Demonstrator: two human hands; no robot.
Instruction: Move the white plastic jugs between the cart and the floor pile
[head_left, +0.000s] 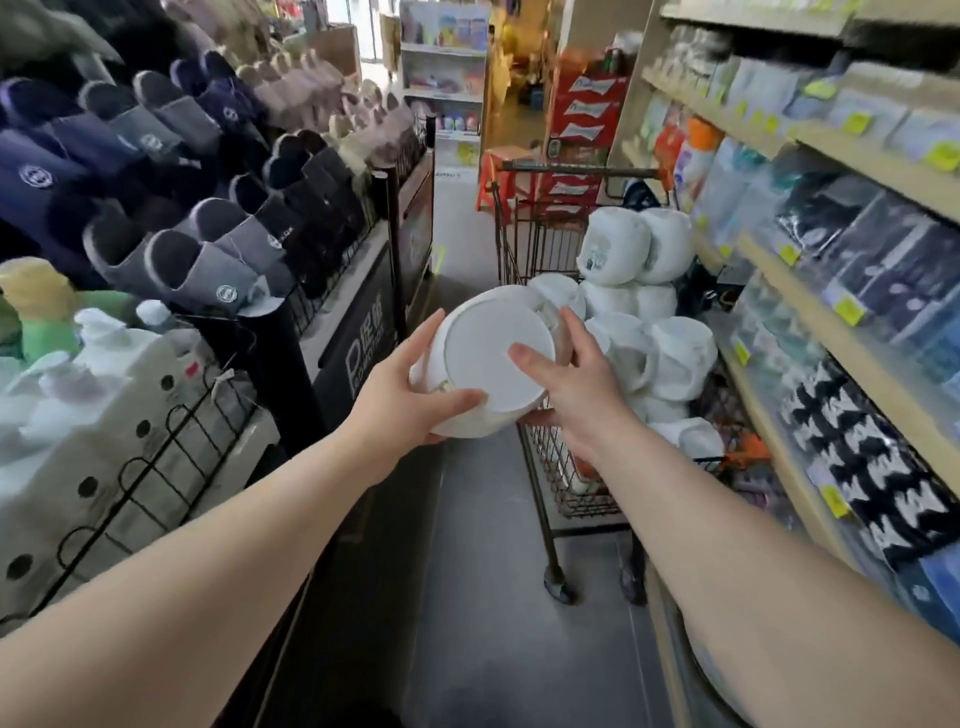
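White plastic tub (493, 358) is being gripped bottom-up by both hands, left hand (410, 387) and right hand (569, 387) curling round it, just beside the wire cart (545, 467) piled with white packs (639, 312).

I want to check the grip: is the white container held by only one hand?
No, both the left hand and the right hand grip the white container, one on each side.

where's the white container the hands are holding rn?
Head view, centre: the white round container is held between the left hand and right hand, bottom toward the camera, just left of the shopping cart.
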